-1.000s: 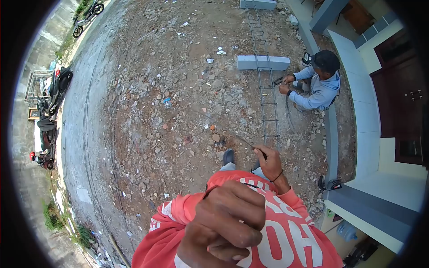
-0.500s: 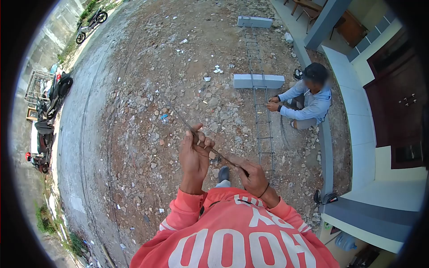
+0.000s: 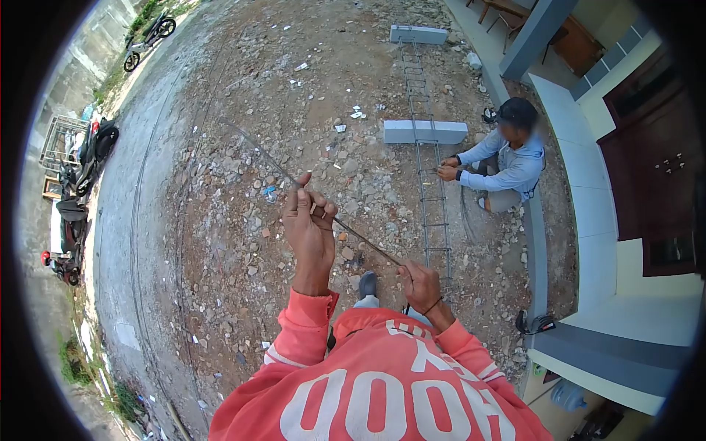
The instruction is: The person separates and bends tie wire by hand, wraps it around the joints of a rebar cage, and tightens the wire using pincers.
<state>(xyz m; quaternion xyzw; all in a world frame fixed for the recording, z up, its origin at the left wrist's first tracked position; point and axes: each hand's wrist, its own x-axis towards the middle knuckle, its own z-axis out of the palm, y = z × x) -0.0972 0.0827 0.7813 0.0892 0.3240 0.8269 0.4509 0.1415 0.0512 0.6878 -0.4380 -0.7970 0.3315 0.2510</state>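
A long, thin, dark length of metal wire [image 3: 366, 242] runs slantwise between my hands; I cannot tell whether it is one strand or several. My left hand [image 3: 312, 239] closes its fingers and thumb round the middle, palm turned up. Past it, the free end reaches up and left over the rubble. Nearer my body, my right hand [image 3: 421, 287] pinches the lower end in a closed grip. Ahead to the right lies a ladder-like rebar cage [image 3: 433, 200], resting across a near pale block [image 3: 401, 132] and a far pale block [image 3: 419, 34].
A co-worker [image 3: 518, 165] crouches right of the cage, both hands at its bars, near loose wires [image 3: 468, 213]. Stony ground [image 3: 243, 294] surrounds me. Motorbikes [image 3: 95, 154] stand far left. A raised kerb [image 3: 539, 257] and building [image 3: 654, 169] border the right; sandals [image 3: 535, 323] lie there.
My left hand has moved up and left, farther from my right hand. More wire shows between them, and its free end reaches farther up and left. The co-worker's hands stay at the cage.
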